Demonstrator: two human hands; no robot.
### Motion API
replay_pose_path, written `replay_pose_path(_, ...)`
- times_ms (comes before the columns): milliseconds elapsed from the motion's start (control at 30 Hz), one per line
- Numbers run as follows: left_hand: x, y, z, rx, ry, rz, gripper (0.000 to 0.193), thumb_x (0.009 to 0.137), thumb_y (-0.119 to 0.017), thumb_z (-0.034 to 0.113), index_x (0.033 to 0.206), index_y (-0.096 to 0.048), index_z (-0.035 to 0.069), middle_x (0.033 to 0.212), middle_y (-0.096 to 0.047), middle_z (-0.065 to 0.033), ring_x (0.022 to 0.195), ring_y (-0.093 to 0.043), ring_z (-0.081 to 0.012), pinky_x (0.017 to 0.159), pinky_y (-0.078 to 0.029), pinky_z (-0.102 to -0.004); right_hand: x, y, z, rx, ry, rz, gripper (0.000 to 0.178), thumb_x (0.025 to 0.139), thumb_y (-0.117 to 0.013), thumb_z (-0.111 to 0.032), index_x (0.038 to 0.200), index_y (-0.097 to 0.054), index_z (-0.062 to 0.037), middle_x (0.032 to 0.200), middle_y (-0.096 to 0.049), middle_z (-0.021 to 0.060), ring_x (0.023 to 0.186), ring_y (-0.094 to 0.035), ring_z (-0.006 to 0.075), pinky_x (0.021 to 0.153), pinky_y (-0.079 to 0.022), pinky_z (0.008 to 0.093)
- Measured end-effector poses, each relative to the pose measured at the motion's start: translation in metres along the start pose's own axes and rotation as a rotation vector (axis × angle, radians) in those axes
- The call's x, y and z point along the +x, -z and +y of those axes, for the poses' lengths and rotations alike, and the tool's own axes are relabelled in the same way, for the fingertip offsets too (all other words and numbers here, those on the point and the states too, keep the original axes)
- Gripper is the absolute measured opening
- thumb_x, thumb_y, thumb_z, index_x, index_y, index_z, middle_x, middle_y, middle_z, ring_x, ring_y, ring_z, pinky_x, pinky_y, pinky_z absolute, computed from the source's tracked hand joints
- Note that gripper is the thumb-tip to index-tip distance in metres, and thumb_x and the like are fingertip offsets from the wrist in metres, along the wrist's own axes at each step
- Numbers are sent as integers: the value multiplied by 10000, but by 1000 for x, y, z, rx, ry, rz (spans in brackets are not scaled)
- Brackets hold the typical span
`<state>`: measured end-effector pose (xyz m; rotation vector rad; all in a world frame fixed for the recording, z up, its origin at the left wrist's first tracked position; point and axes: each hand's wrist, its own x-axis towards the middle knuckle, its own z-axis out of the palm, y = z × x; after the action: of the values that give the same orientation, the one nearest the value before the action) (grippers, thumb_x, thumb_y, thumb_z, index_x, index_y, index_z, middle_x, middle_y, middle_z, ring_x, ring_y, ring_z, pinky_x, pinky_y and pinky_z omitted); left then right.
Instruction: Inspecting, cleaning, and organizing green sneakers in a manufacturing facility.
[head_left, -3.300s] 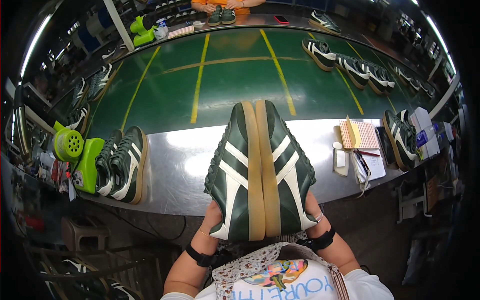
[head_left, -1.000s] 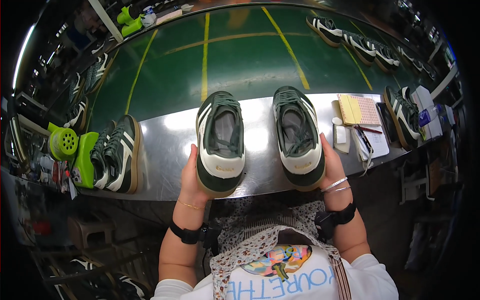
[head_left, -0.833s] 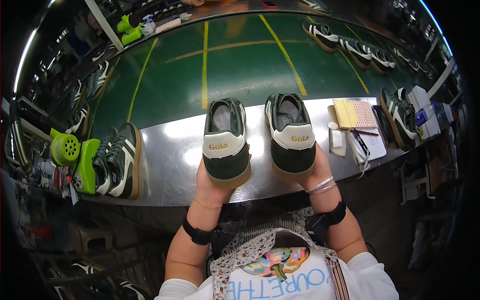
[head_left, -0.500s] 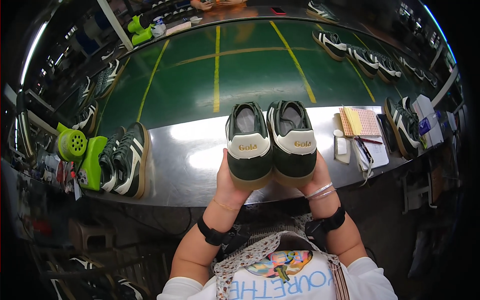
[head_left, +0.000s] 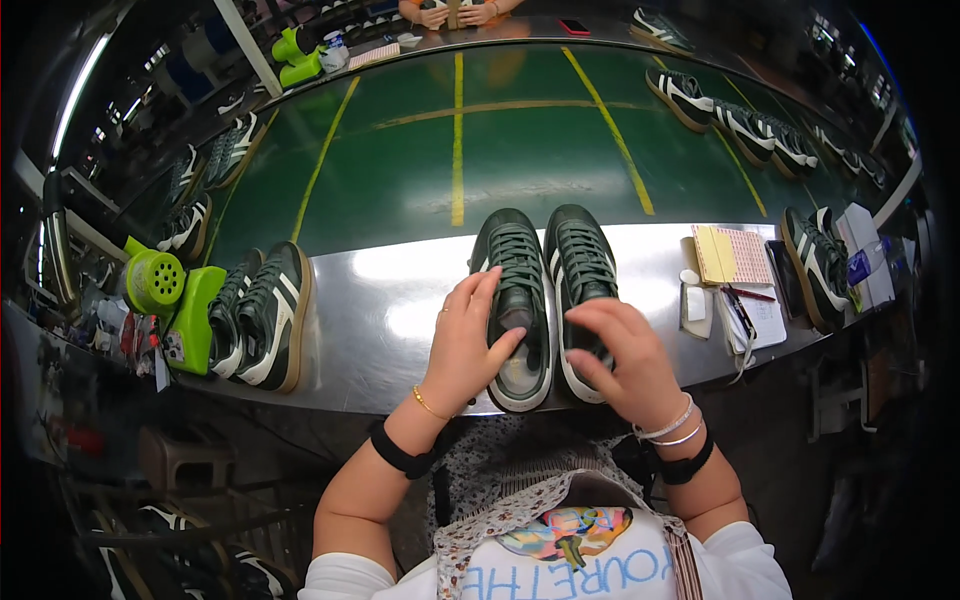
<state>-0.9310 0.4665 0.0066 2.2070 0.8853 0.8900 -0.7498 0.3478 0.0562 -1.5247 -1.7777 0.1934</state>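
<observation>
While both dark green lace-up sneakers with white side stripes stand side by side on the brushed steel counter [head_left: 400,300], toes pointing away from the person, the checking of this pair looks well along: the left sneaker [head_left: 515,290] and the right sneaker [head_left: 582,275] are set down upright and touching along their inner sides, and what seems left is the look inside the openings near the heels. The left hand [head_left: 468,345] lies over the left sneaker's outer side, its fingers [head_left: 478,300] loosely spread, thumb reaching into the shoe's opening; it touches rather than grips. The right hand [head_left: 625,355] arches over the right sneaker's heel opening, fingers [head_left: 590,370] curled and partly open, tips pressing on the collar. Another dark green pair [head_left: 262,318] lies on its side further left, beside a lime green plastic tool [head_left: 175,300].
</observation>
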Motion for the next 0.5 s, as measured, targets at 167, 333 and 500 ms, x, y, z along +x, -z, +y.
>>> replay_pose_path(167, 30, -10, 10, 339, -472, -52, 358, 665, -612, 45, 1018, -578, -6, 970, -598, -113, 933, -583, -285, 836, -472, -371, -15, -35, -26, -285, 215, -434, 343, 678, -745, -265, 900, -573, -68, 847, -586, 67, 891, -574, 230, 937, -385, 449)
replay_pose_path(333, 33, -14, 25, 670, -581, -71, 209, 661, -591, 93, 861, -559, 42, 774, -545, -49, 765, -574, -200, 694, -468, -311, -12, -49, -31, -347, 181, -438, 365, 671, -750, -252, 905, -571, -37, 798, -606, 57, 840, -597, 216, 945, -399, 420)
replay_pose_path(500, 30, -6, 30, 747, -626, -78, 158, 678, -590, 97, 829, -562, 57, 688, -523, -24, 714, -563, -173, 642, -436, -267, -12, -65, -26, -236, 157, -285, 254, 702, -723, -243, 769, -576, -46, 656, -594, 90, 669, -607, 244, 900, -449, 385)
